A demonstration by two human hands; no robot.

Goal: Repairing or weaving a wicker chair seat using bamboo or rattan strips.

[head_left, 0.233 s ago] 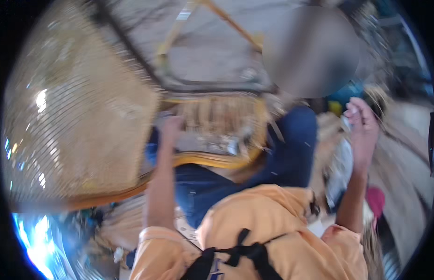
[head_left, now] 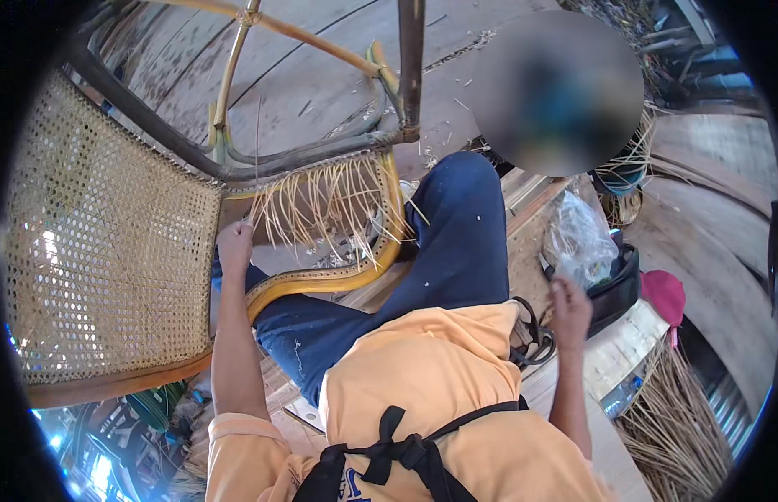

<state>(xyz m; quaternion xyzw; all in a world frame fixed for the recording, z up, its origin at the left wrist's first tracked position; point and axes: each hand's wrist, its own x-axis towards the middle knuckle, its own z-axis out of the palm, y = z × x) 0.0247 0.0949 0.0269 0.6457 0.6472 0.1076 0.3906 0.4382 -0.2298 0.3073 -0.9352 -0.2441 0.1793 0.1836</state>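
A rattan chair frame (head_left: 355,272) with a yellow-brown curved rim lies across my lap, its woven cane panel (head_left: 125,243) at the left. Loose cane strands (head_left: 318,205) hang in a fringe from the inner edge of the frame's opening. Beside the panel's right edge, close to these strands, my left hand (head_left: 236,245) is closed in a fist; what it grips is hidden. My right hand (head_left: 570,311) is raised at the right, fingers curled, just below a clear plastic bag (head_left: 580,243). Whatever those fingers may hold is too small to make out.
Dark rattan legs (head_left: 322,152) and braces stand beyond the seat, over a plank floor (head_left: 322,50) with scattered scraps. To the right are a black bag (head_left: 615,293), a red cap (head_left: 662,297), scissors-like black handles (head_left: 535,339) and a bundle of cane strips (head_left: 673,418).
My right hand has come down and inward, and its fingers have curled. The view has shifted and sharpened from blur; my left hand stays beside the chair's opening.
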